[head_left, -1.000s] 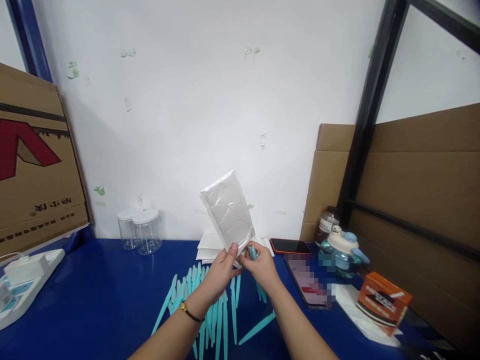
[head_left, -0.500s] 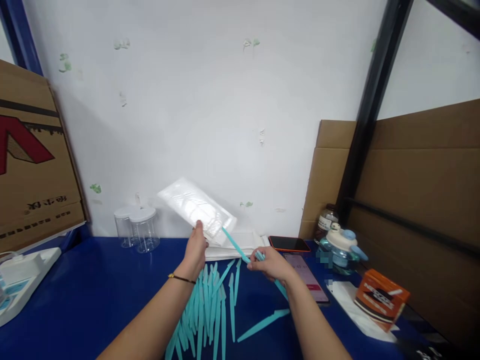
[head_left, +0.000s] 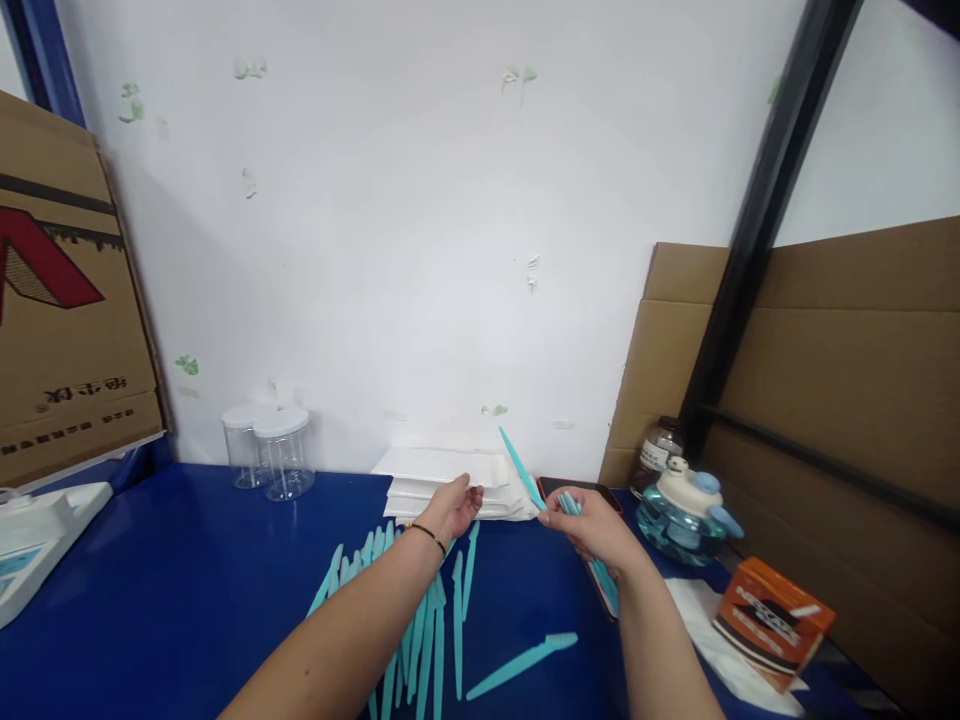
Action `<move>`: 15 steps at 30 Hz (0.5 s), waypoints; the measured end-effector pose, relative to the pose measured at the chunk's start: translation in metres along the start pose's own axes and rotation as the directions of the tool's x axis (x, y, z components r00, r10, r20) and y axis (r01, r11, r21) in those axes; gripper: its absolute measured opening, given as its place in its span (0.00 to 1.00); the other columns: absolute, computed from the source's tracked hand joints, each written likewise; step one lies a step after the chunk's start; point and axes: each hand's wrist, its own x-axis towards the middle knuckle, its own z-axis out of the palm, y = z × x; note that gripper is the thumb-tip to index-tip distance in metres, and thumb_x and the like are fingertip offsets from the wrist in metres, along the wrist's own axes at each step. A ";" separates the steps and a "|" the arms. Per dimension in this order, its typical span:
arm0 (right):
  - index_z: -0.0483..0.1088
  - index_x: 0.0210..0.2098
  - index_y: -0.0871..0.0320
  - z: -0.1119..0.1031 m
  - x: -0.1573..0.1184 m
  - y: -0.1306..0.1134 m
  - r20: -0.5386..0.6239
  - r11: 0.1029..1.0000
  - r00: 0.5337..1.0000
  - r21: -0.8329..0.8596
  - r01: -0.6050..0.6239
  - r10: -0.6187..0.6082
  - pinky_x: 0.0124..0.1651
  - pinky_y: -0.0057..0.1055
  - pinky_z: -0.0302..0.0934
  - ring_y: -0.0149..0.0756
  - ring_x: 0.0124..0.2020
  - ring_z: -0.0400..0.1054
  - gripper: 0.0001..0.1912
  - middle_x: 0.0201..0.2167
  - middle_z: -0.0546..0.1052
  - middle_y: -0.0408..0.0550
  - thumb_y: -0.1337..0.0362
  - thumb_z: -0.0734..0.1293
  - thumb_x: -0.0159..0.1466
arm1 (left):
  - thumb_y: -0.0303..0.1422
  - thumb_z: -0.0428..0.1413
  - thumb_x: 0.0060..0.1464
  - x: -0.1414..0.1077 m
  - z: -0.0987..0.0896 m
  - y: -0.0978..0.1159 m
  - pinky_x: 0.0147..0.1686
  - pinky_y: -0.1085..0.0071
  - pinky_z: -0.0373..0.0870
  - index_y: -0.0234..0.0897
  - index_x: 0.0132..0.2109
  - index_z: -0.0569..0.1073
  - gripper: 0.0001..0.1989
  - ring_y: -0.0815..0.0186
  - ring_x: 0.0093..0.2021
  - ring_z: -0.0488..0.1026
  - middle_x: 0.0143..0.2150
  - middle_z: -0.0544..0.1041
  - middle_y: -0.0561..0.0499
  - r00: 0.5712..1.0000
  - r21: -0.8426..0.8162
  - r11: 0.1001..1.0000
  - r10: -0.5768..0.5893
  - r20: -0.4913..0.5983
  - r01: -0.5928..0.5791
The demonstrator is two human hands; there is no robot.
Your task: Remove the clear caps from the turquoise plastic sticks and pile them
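Right hand [head_left: 594,524] pinches turquoise sticks [head_left: 520,468], partly blocking a phone [head_left: 553,486]; left hand [head_left: 451,508] at white packets [head_left: 431,465], grip unclear; lidded jars [head_left: 285,458] stand left, orange box [head_left: 772,622] right

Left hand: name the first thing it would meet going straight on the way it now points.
Likely the stack of white packets, directly ahead of the left hand; whether they touch is unclear.

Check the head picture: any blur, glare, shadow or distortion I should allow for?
In the head view, light is fairly even, with a soft shadow on the wall beside the left cardboard box; there too, the white stack looks pale against the wall, the black post leans, possibly wide-angle stretch, and small print on the orange box is unreadably soft.
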 end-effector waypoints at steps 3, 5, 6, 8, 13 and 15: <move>0.66 0.25 0.58 -0.005 -0.001 0.002 -0.013 0.991 0.997 -0.116 0.073 -0.075 0.16 0.23 0.43 0.24 0.13 0.48 0.11 0.11 0.58 0.34 0.58 0.68 0.49 | 0.36 0.49 0.56 -0.015 -0.007 0.012 0.25 0.71 0.71 0.20 0.46 0.64 0.19 0.61 0.30 0.74 0.34 0.73 0.34 0.974 0.068 0.984 -0.174 0.143 0.166; 0.68 0.24 0.59 -0.006 -0.002 0.001 0.009 0.961 0.987 -0.227 0.158 -0.160 0.20 0.23 0.47 0.25 0.17 0.54 0.09 0.15 0.64 0.37 0.60 0.69 0.49 | 0.42 0.48 0.55 -0.031 -0.022 0.029 0.29 0.69 0.72 0.16 0.44 0.67 0.25 0.56 0.34 0.75 0.37 0.73 0.28 0.926 0.251 0.944 -0.277 0.255 0.214; 0.69 0.24 0.59 -0.004 -0.002 -0.001 0.045 0.938 0.980 -0.285 0.197 -0.192 0.22 0.23 0.48 0.27 0.19 0.56 0.08 0.17 0.66 0.39 0.61 0.69 0.48 | 0.44 0.49 0.54 -0.040 -0.031 0.038 0.28 0.70 0.71 0.17 0.43 0.69 0.26 0.57 0.34 0.75 0.38 0.74 0.28 0.910 0.385 0.906 -0.297 0.290 0.173; 0.71 0.23 0.59 0.007 -0.003 -0.007 0.162 0.874 0.960 -0.400 0.276 -0.229 0.23 0.24 0.49 0.29 0.21 0.59 0.06 0.19 0.69 0.41 0.63 0.69 0.48 | 0.47 0.51 0.51 -0.059 -0.051 0.053 0.26 0.73 0.69 0.25 0.40 0.73 0.24 0.62 0.30 0.75 0.38 0.76 0.34 0.923 0.555 0.830 -0.179 0.341 -0.045; 0.72 0.19 0.56 0.067 0.003 -0.036 0.452 0.608 0.838 -0.584 0.538 -0.307 0.23 0.24 0.45 0.29 0.20 0.58 0.04 0.16 0.68 0.40 0.68 0.71 0.43 | 0.43 0.57 0.45 -0.102 -0.085 0.058 0.20 0.78 0.59 0.35 0.33 0.75 0.15 0.67 0.26 0.70 0.31 0.76 0.45 0.865 0.742 0.508 0.012 0.501 -0.437; 0.72 0.20 0.55 0.088 0.007 -0.048 0.519 0.567 0.800 -0.577 0.588 -0.301 0.23 0.25 0.45 0.29 0.19 0.57 0.06 0.15 0.65 0.39 0.68 0.72 0.41 | 0.42 0.57 0.46 -0.110 -0.095 0.049 0.18 0.77 0.57 0.37 0.37 0.75 0.14 0.69 0.21 0.66 0.25 0.73 0.50 0.837 0.788 0.405 -0.091 0.540 -0.464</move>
